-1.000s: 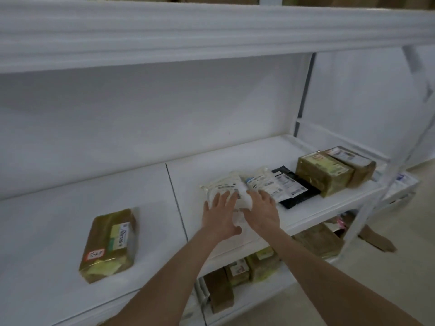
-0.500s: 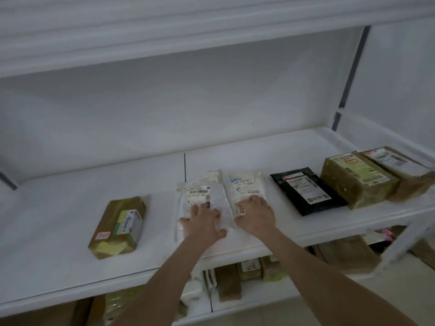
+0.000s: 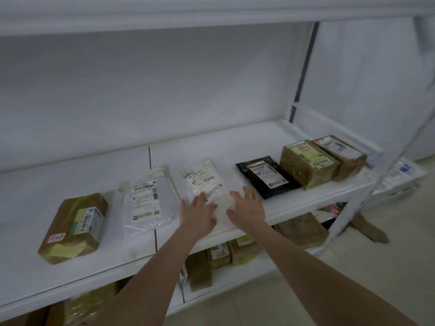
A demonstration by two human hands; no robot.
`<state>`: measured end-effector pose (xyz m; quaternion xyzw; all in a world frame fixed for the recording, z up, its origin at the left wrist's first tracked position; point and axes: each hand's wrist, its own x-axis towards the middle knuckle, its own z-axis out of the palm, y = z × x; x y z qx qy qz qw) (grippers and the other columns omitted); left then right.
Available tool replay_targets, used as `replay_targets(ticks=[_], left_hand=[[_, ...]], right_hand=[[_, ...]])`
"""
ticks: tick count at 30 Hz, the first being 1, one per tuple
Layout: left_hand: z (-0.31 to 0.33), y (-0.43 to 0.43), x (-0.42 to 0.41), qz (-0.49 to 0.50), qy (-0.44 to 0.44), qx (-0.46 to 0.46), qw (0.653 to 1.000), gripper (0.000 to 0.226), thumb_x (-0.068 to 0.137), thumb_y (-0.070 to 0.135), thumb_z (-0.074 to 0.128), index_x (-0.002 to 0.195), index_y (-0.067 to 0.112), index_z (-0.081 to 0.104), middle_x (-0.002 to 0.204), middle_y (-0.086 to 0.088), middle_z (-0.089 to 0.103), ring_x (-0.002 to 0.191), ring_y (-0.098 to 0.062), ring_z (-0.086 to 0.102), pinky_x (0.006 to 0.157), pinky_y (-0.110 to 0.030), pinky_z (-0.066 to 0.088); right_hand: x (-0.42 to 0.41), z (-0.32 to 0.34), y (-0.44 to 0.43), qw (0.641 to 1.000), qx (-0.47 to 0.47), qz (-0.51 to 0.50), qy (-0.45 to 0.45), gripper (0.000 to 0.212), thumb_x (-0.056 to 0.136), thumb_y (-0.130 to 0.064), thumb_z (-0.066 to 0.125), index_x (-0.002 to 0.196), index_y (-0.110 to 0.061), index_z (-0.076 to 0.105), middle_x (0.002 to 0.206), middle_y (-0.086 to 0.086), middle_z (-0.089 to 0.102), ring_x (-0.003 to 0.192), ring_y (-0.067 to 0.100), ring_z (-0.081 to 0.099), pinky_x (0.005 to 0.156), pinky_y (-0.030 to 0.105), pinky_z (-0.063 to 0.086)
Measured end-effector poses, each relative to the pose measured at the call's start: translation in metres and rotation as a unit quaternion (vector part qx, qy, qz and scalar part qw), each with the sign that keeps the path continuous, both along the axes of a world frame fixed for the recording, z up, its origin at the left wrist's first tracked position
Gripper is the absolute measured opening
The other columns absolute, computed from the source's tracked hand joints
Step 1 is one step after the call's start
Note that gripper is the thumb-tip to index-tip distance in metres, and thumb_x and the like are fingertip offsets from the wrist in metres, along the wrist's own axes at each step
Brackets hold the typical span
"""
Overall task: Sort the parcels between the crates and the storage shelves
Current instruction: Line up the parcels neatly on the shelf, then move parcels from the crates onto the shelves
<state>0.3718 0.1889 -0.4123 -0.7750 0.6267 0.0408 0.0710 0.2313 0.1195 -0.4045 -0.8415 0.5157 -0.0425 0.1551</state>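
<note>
The left hand (image 3: 196, 214) has moved off the left white bag (image 3: 148, 203) and joins the right hand (image 3: 248, 208) on the right white bag (image 3: 202, 180) at mid-shelf (image 3: 235, 142). Both hands lie flat with fingers spread, grasping nothing. There are two crinkly white plastic bags, one glossy black bag (image 3: 266, 175) and three taped brown boxes (image 3: 75, 227).

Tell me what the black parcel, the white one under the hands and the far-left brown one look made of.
Black parcel: likely a plastic mailer, flat, faintly glossy.
White parcel: thin soft plastic film, crinkled with sheen.
Brown parcel: probably cardboard wrapped in shiny tape; its surface glints.
</note>
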Motion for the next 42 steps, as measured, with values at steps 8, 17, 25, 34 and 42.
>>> replay_targets(ticks=[8,17,25,34,42], left_hand=[[0.006,0.002,-0.027,0.072,0.028,-0.077,0.994,0.058,0.092,0.039,0.049,0.145,0.024,0.033,0.156,-0.008,0.018,0.14,-0.027,0.028,0.112,-0.04,0.027],[-0.03,0.051,-0.137,0.136,0.026,-0.138,0.981,0.058,0.085,0.03,0.057,0.139,0.022,0.036,0.15,-0.006,0.027,0.132,-0.026,0.036,0.104,-0.038,0.037],[-0.08,0.074,-0.229,0.159,0.059,-0.022,0.985,0.066,0.085,0.032,0.06,0.142,0.018,0.031,0.154,-0.006,0.019,0.139,-0.026,0.027,0.105,-0.039,0.036],[-0.121,0.033,-0.271,0.114,0.089,0.031,0.989,0.063,0.086,0.03,0.056,0.142,0.02,0.028,0.149,-0.008,0.023,0.134,-0.028,0.031,0.104,-0.038,0.035],[-0.153,-0.045,-0.315,0.097,0.133,0.054,0.985,0.064,0.086,0.028,0.055,0.144,0.021,0.028,0.153,-0.006,0.019,0.136,-0.026,0.029,0.103,-0.037,0.037]], right_hand=[[-0.042,-0.005,-0.012,0.999,-0.012,0.017,-0.038,0.056,0.094,-0.031,0.05,0.146,-0.025,0.028,0.156,0.012,0.014,0.146,0.032,0.006,0.116,0.043,0.018],[-0.135,-0.036,0.007,0.992,-0.04,0.092,-0.071,0.055,0.089,-0.025,0.057,0.141,-0.023,0.037,0.151,0.012,0.022,0.142,0.03,0.017,0.112,0.042,0.027],[-0.22,-0.086,0.028,0.995,0.021,0.094,-0.005,0.053,0.09,-0.022,0.055,0.14,-0.021,0.036,0.15,0.01,0.022,0.141,0.031,0.017,0.114,0.043,0.025],[-0.269,-0.127,0.013,0.997,0.071,0.028,0.033,0.059,0.091,-0.023,0.055,0.145,-0.026,0.03,0.149,0.01,0.023,0.14,0.029,0.018,0.111,0.039,0.029],[-0.304,-0.169,-0.053,0.995,0.091,-0.003,0.048,0.055,0.092,-0.022,0.054,0.143,-0.022,0.034,0.15,0.011,0.025,0.142,0.029,0.017,0.111,0.038,0.027]])
